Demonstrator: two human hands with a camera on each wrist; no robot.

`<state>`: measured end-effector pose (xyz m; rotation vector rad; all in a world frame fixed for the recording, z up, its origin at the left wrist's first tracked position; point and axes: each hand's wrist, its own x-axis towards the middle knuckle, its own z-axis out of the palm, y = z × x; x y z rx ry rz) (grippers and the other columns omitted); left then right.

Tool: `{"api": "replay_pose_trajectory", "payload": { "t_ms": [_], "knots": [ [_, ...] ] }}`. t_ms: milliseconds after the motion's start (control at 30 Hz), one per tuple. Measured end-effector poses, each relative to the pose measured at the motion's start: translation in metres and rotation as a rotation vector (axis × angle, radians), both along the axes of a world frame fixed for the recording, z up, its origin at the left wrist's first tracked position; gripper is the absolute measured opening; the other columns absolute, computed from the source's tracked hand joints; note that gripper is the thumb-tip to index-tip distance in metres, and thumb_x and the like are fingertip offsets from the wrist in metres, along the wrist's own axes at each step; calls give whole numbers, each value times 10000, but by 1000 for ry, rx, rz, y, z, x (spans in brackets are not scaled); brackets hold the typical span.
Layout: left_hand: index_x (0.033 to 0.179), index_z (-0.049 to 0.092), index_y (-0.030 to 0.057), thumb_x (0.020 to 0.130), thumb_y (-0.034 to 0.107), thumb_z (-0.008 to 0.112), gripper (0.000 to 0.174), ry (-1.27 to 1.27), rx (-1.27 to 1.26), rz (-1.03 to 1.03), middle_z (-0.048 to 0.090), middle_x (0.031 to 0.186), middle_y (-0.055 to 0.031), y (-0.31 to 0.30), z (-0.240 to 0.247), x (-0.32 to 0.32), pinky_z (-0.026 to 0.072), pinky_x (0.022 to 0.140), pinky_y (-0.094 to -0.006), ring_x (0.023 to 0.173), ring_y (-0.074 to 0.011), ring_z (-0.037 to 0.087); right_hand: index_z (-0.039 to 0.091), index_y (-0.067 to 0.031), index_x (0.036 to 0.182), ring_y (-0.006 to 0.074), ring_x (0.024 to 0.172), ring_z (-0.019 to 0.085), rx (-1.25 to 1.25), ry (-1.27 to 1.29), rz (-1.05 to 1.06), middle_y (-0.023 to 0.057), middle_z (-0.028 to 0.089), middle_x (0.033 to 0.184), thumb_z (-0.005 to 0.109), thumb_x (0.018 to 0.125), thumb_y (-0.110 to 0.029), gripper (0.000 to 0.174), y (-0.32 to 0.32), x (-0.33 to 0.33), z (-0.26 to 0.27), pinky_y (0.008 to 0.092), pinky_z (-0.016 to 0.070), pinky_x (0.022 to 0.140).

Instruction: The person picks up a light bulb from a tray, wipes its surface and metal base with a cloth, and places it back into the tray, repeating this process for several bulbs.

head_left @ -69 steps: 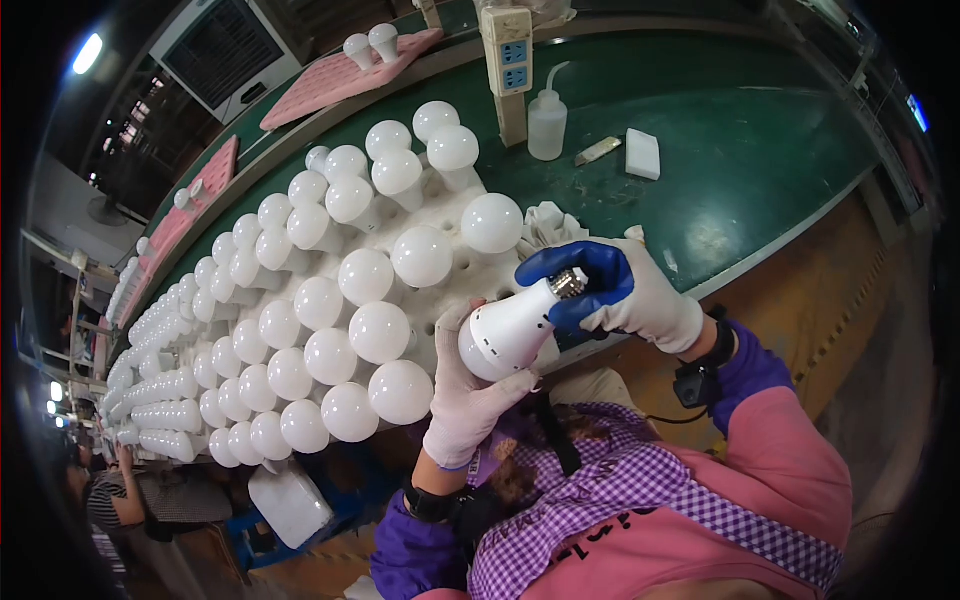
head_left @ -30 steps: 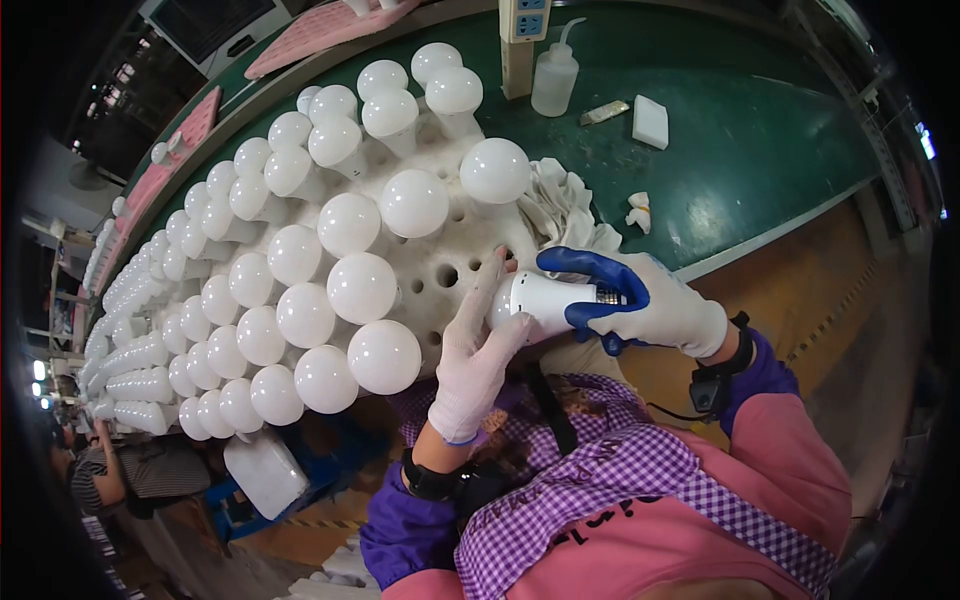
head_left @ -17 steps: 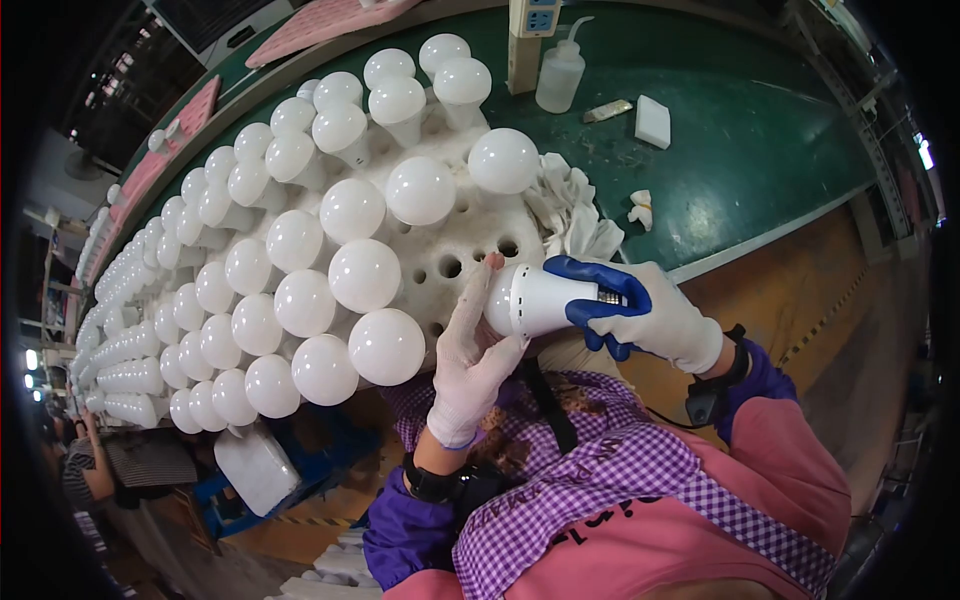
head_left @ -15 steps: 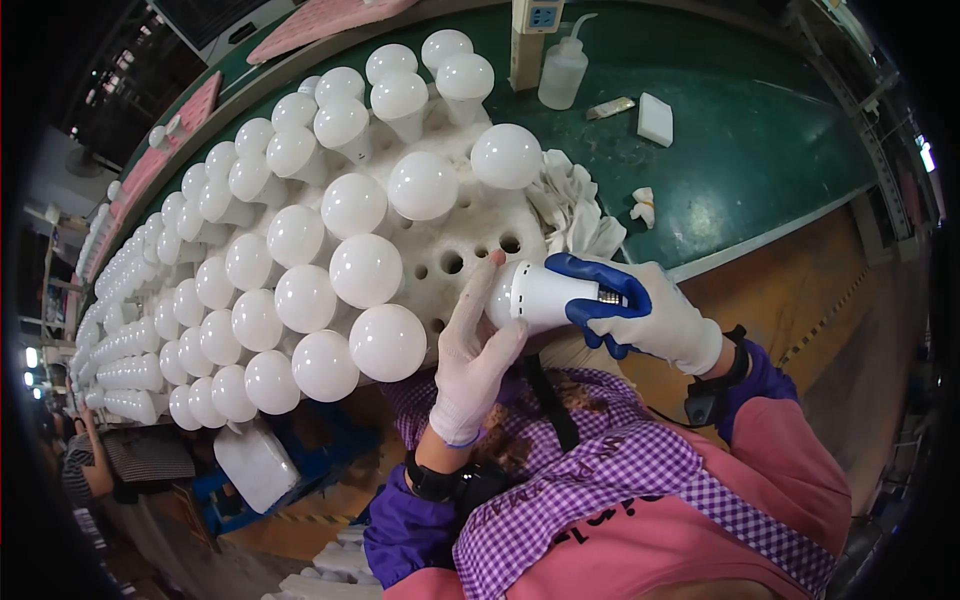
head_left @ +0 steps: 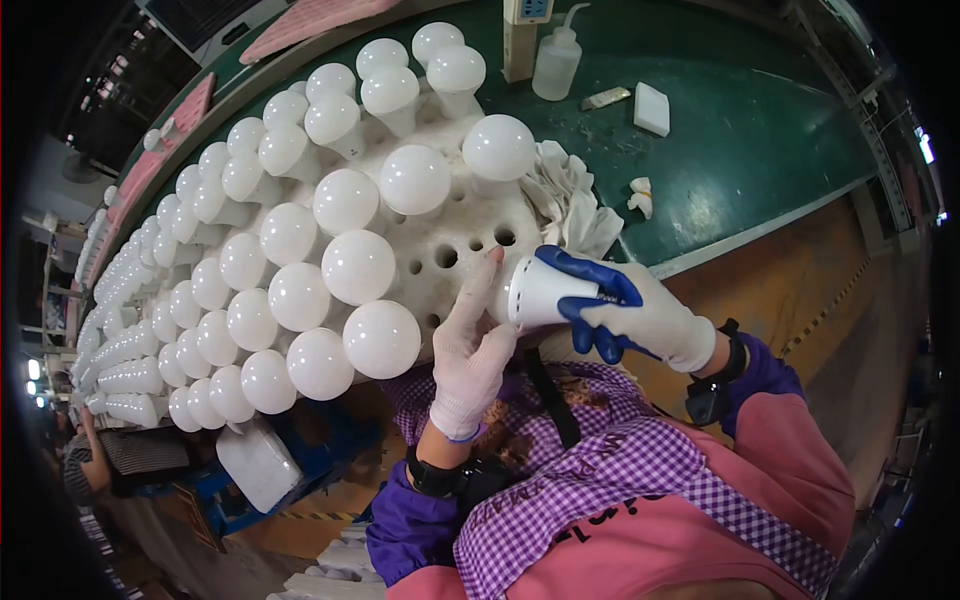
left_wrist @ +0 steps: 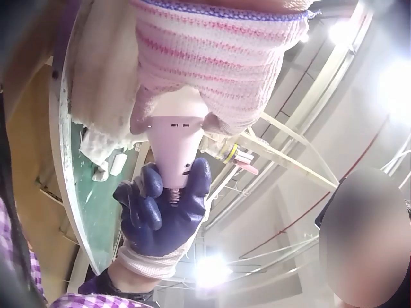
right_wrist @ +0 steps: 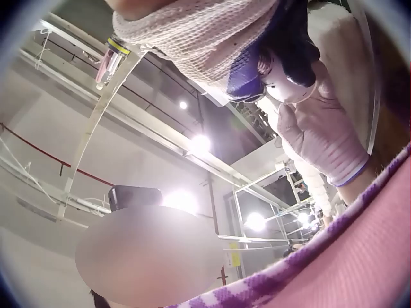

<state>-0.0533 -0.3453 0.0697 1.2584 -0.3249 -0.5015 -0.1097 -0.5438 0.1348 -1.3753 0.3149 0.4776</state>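
Observation:
A white light bulb [head_left: 540, 292] is held sideways between both hands in the head view, just off the front edge of the foam board. My left hand [head_left: 468, 350], in a pale knit glove with a bare fingertip, grips the round dome end. My right hand [head_left: 630, 312], in a white glove with blue coated fingers, curls round the screw-base end. In the left wrist view the bulb's tapered body [left_wrist: 173, 144] has small dark slots near the dome, and its metal thread shows between the blue fingers [left_wrist: 202, 176]. The right wrist view shows both hands meeting round the bulb.
Rows of white bulbs [head_left: 358, 267] stand dome up in a pale holed foam board [head_left: 430, 235]. Crumpled white cloth [head_left: 570, 200] lies at its right end. On the green table [head_left: 720, 190] are a squeeze bottle [head_left: 556, 65], a white block [head_left: 651, 109] and a socket post [head_left: 519, 50].
Earlier the bulb was tilted, with its screw base up to the right. It came down to nearly level, and the right fingers moved round the base. Both hands keep hold of it.

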Motion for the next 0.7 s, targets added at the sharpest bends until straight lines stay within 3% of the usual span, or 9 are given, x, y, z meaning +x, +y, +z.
{"api": "replay_pose_trajectory", "payload": {
  "t_ms": [33, 167, 233, 333, 700],
  "knots": [
    [1442, 303, -23, 773, -112, 461, 693, -63, 24, -4, 386, 1441, -155, 0, -2, 0, 507, 946, -353, 1287, -255, 438, 384, -104, 1440, 74, 664, 601, 0, 1, -1, 45, 625, 928, 573, 872, -97, 598, -1, 0, -1, 188, 481, 502],
    [1446, 299, -16, 749, -131, 452, 722, 56, -70, 5, 373, 1447, -161, -3, 5, -3, 508, 948, -368, 1294, -276, 430, 412, -62, 1415, 85, 627, 604, 22, 13, -31, 56, 632, 912, 570, 882, -105, 557, -4, 1, -4, 200, 481, 481],
    [1456, 278, -16, 798, -86, 499, 698, 155, -226, -27, 322, 1486, -148, -3, 10, -5, 441, 1004, -351, 1296, -238, 416, 415, -41, 1405, 105, 622, 623, 106, 24, -16, 77, 637, 914, 570, 895, -130, 541, -8, 2, -9, 207, 491, 478],
    [1463, 247, -12, 832, -72, 512, 687, 99, -186, -20, 276, 1502, -145, -5, 7, -6, 451, 1015, -404, 1317, -273, 389, 406, -33, 1407, 119, 623, 635, 151, 10, -56, 91, 638, 913, 575, 901, -152, 547, -4, 1, -12, 208, 495, 478],
    [1452, 274, -11, 882, -39, 507, 616, 177, -211, 14, 310, 1486, -151, -1, 9, -8, 463, 1000, -400, 1314, -277, 392, 375, -35, 1427, 108, 673, 629, 101, -12, -8, 91, 638, 950, 593, 880, -116, 595, 1, -1, -6, 205, 491, 525]
  ]
}}
